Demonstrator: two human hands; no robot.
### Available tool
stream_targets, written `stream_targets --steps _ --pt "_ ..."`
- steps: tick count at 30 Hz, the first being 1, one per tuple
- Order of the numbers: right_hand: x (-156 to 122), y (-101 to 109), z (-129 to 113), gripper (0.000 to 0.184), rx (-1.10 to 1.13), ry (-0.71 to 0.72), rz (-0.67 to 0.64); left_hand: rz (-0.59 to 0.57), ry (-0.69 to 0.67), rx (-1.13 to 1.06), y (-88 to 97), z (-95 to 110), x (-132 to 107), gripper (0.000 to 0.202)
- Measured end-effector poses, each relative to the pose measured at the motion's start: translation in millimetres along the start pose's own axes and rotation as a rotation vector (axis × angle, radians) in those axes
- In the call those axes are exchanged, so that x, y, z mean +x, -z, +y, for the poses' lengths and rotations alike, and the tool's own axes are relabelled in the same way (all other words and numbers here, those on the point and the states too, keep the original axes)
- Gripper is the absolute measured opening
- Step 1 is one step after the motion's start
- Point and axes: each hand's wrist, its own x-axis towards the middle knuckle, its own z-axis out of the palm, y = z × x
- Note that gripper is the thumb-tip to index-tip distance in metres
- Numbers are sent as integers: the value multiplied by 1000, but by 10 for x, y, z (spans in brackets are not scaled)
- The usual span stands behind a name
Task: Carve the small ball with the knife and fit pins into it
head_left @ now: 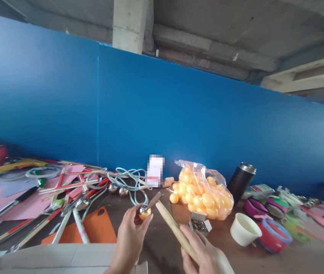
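Observation:
My left hand [130,236] is closed around a small orange ball [144,215], with a shiny metal spoon [148,206] resting on top of it. My right hand [204,253] grips a long pale wooden stick [173,227] that slants up and to the left toward the ball. Just beyond both hands lies a clear plastic bag of orange balls [204,192], and one loose orange ball [174,198] rests beside it. A small open box of metal bits [199,223] stands right of the stick.
A white paper cup [244,229] and a black thermos [240,182] are at the right, with rolls of coloured tape [273,236] beyond. Chopsticks, spoons, a pale blue cord [127,179] and pink paper clutter the left. An orange sheet [99,228] and cardboard [56,258] lie near me. A blue wall backs the table.

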Motion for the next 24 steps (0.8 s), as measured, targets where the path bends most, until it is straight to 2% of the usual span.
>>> stream_targets --steps 8,13,17,20,22,24 --pt "2 16 -47 47 -10 -3 26 16 -35 17 6 -10 0 45" --pt "4 27 -36 49 -44 -6 24 -13 -8 1 4 -15 11 45" --pt "-8 72 11 47 31 24 56 -30 12 -47 3 -12 16 46" --pt "0 106 -54 44 161 -59 62 -72 51 -98 7 -12 15 48" --pt "19 143 -153 40 322 -179 -18 -92 69 -107 14 -8 14 50" --pt "42 185 -262 34 537 -311 -214 -110 76 -90 22 0 12 50"
